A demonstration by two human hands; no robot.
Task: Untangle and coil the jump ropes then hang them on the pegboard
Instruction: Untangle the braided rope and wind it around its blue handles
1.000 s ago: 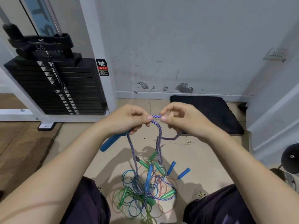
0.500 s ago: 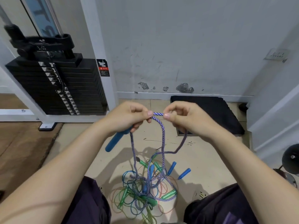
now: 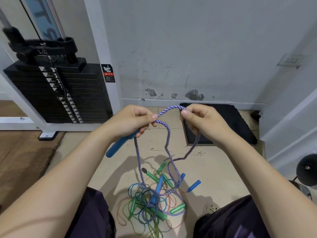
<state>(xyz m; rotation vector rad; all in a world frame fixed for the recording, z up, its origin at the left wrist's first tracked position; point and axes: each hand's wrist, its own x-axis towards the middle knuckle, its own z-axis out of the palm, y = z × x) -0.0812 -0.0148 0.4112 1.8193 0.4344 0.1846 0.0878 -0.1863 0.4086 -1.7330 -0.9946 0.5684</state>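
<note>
- Rope, braided blue and white [image 3: 167, 129]: your left hand [image 3: 127, 123] grips its blue handle [image 3: 120, 145] and pinches the cord at the fingertips; your right hand [image 3: 204, 121] pinches the same cord a little way along, so a short arch stands between the two hands.
- Remainder of that cord: hangs in loops down to the tangle [image 3: 152, 201] on the floor between your knees, where it seems to be caught.
- Step in hand, as judged: coiling. Feed even loops into your left hand, draw slack gently, and stop to free a snag instead of tugging the heap tighter.
- Count, handles: one blue in hand; about three blue and five green in the heap, some half hidden.
- Count, cords: one braided, plus thin blue, green and orange ones; exact number cannot be told.
- Pegboard: not in view.
</note>
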